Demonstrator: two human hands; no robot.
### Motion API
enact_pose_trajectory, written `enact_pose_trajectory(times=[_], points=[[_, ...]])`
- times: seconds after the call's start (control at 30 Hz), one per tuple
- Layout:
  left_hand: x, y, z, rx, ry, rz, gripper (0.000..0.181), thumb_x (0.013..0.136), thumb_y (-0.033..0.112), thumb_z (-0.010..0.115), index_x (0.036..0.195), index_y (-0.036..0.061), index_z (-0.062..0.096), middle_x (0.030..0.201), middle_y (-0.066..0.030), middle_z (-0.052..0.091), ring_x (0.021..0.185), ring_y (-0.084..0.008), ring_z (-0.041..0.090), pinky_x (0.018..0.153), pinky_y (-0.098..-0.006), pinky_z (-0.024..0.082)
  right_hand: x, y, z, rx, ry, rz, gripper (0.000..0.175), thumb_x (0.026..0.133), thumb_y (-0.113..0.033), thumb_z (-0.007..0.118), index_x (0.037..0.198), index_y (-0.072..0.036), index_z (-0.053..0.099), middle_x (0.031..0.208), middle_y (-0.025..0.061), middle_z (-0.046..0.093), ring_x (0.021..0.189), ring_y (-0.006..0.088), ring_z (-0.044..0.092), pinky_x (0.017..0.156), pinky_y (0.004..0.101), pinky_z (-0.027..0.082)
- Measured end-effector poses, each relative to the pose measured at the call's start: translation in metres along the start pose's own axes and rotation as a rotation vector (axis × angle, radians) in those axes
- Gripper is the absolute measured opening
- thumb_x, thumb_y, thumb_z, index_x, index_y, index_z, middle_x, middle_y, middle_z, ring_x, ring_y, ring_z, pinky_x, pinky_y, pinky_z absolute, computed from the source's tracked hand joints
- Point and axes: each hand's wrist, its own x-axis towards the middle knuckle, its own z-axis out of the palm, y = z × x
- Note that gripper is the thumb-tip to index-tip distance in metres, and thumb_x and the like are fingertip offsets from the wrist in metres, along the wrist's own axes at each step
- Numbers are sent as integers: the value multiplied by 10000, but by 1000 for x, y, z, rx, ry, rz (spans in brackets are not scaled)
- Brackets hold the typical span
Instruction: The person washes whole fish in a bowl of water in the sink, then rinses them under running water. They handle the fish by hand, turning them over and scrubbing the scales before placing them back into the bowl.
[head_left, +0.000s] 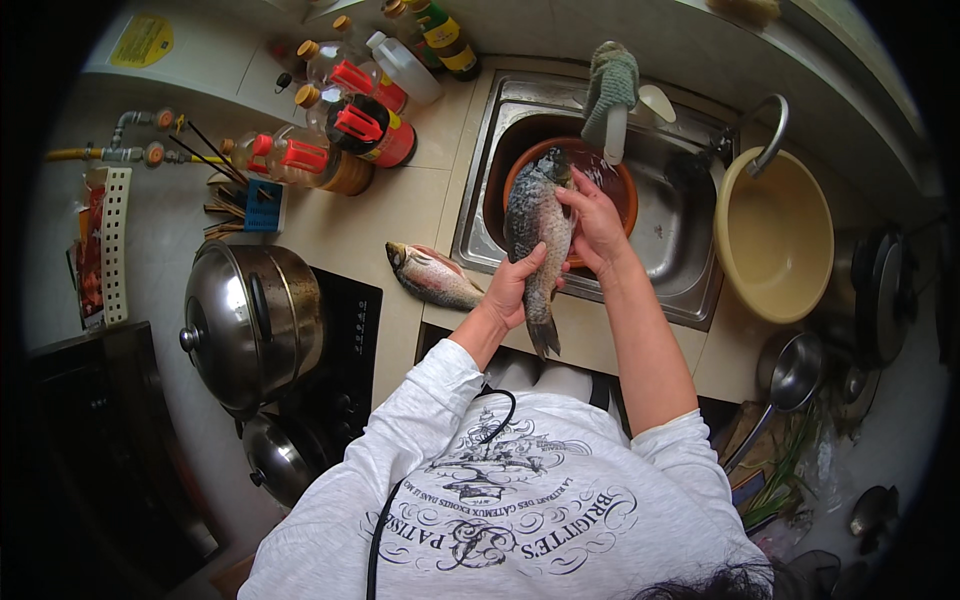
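A large scaly whole fish (536, 214) is held in both hands above the front of the sink, its head towards the tap and its tail towards me. My left hand (511, 289) grips it near the tail, thumb on top. My right hand (592, 217) holds its belly side behind the head. Beneath the fish, an orange-brown basin (632, 202) with reddish water stands in the stainless steel sink (671, 240). A second fish (435, 277), its belly slit, lies on the counter left of the sink.
Left are sauce and oil bottles (375, 131), a blue chopstick holder (264, 206) and a large steel pot (255, 322) by a black cooktop (360, 330). A cloth (611, 82) hangs over the sink. Right are a yellow basin (776, 240), a curved tap (780, 127) and a ladle (791, 371).
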Motion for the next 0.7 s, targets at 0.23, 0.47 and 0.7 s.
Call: enact_pose_trajectory(times=[0.23,0.47,0.7], points=[[1,1,-8,66,-4,-13,343,963,258,615,1209,25,559,992,-119,662,849,-206,656,724,-324,569,6,9,-1,-4,44,-76,562,903,-1,598,1431,-2,406,1163,91,623,1009,171,617,892,327,517],[1,4,-5,128,7,4,354,958,255,625,1218,27,549,988,-102,655,852,-197,653,714,-315,567,6,5,-1,81,15,-42,517,887,43,534,1396,5,450,1169,96,625,1030,188,617,906,340,516],[2,6,-1,158,31,-9,358,956,263,629,1212,25,550,1012,-89,644,878,-191,649,712,-310,565,3,-5,-2,161,-61,-11,509,866,41,482,1373,-8,480,1162,99,634,1034,199,625,937,337,503]])
